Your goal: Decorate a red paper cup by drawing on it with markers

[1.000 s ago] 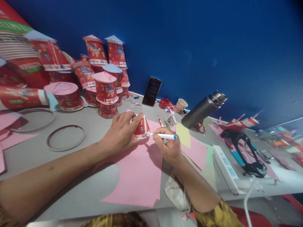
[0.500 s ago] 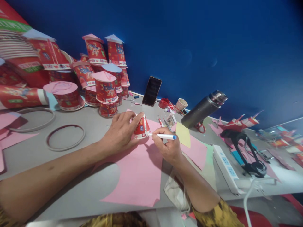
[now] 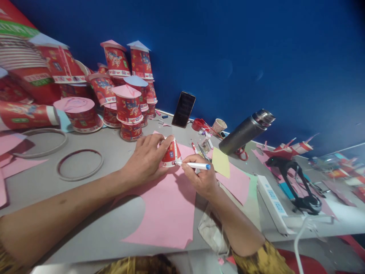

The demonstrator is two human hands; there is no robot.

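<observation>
A small red paper cup [image 3: 171, 153] stands upside down on a pink paper sheet [image 3: 168, 205] in the middle of the grey table [image 3: 94, 236]. My left hand [image 3: 146, 158] is wrapped over the cup from the left and holds it down. My right hand [image 3: 201, 177] grips a white marker with a blue end [image 3: 196, 166]. The marker's tip touches the cup's rim on its right side.
Stacks of red cups with pink or blue paper lids [image 3: 125, 99] fill the back left. Two rings [image 3: 80, 164] lie at left. A phone [image 3: 184, 109] leans on the blue wall. A grey flask [image 3: 246, 131], a yellow note [image 3: 221, 162] and a white power strip [image 3: 272, 201] lie at right.
My right hand and the marker have slid slightly left and down along the cup's rim. My left hand stays on the cup.
</observation>
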